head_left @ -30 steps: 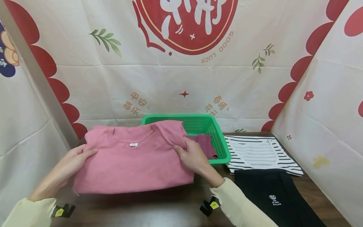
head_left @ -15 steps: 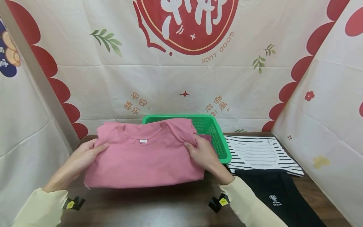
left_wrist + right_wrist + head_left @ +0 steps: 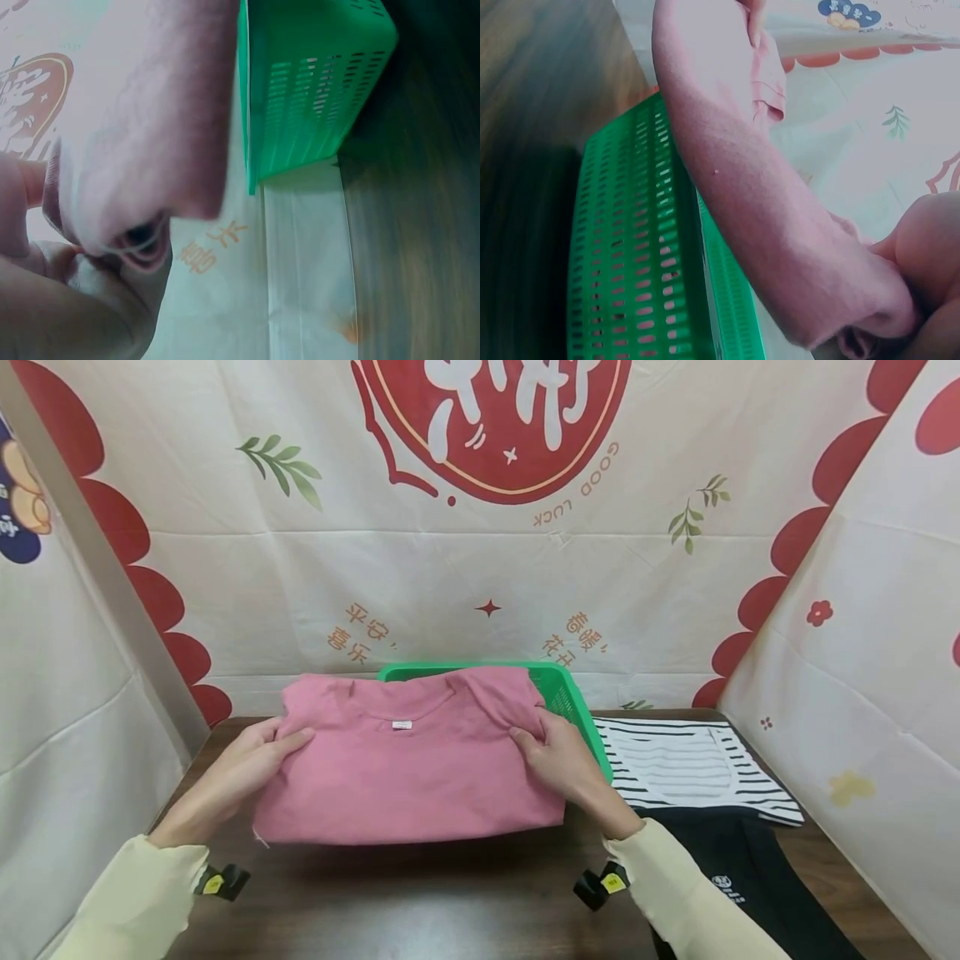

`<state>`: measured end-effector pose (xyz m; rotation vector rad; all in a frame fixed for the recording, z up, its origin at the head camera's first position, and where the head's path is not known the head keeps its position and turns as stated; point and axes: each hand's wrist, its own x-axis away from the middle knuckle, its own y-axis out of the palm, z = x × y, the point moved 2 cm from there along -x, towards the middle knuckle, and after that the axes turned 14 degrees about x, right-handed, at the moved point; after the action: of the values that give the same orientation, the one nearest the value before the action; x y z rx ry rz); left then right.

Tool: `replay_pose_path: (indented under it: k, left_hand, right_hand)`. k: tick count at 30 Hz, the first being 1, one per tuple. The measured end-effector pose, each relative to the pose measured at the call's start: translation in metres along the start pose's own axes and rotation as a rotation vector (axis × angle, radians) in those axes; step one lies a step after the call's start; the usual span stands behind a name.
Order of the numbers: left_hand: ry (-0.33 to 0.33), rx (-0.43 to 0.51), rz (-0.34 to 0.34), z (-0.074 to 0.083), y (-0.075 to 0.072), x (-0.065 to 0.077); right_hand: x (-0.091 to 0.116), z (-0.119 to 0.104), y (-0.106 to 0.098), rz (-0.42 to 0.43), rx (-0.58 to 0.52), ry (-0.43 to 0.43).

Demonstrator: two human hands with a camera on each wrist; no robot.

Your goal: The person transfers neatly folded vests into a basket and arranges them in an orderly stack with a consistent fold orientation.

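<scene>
A folded pink T-shirt (image 3: 412, 777) with a white neck label hangs between my two hands, raised above the table. My left hand (image 3: 251, 760) pinches its left side, thumb on the front. On the other side, my right hand (image 3: 562, 756) grips the shirt's right edge the same way. Behind the shirt stands a green plastic basket (image 3: 588, 727), mostly covered by it in the head view. Both wrist views show the basket's slotted side wall (image 3: 622, 240) close to the raised shirt. Most of the basket's inside is hidden.
To the right of the basket lies a folded black-and-white striped shirt (image 3: 690, 764). A folded black garment (image 3: 750, 860) with a small white print lies in front of it, partly under my right sleeve. Printed white cloth (image 3: 450, 568) walls the brown table (image 3: 405, 910) at back and sides.
Both hands have carried the pink T-shirt to the right and slightly up and back. It now covers more of the basket, hiding the dark pink cloth seen inside before.
</scene>
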<state>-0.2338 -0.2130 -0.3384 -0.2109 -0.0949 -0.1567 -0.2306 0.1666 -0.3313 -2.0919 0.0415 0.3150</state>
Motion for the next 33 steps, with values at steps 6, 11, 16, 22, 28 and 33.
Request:
replay_pose_path:
  k: [6, 11, 16, 22, 28, 33]
  left_hand:
    - [0.019, -0.002, -0.026, 0.003, 0.007, -0.007]
    - [0.012, 0.027, -0.034, 0.003, 0.015, -0.013]
    - [0.008, 0.042, -0.026, 0.006, 0.025, -0.017]
    - [0.016, 0.069, -0.041, 0.008, 0.033, -0.024]
    - [0.028, 0.098, -0.059, 0.010, 0.040, -0.032]
    - [0.001, 0.117, -0.058, 0.011, 0.046, -0.038]
  right_hand:
    - [-0.002, 0.008, -0.006, 0.016, 0.011, -0.008]
    - [-0.003, 0.014, -0.012, 0.009, 0.024, -0.013]
    - [-0.003, 0.018, -0.020, -0.021, 0.050, 0.011]
    - [-0.006, 0.025, -0.028, -0.020, 0.078, 0.017]
    - [-0.009, 0.029, -0.034, -0.020, 0.088, 0.017]
    - [-0.014, 0.034, -0.039, -0.015, 0.094, 0.015]
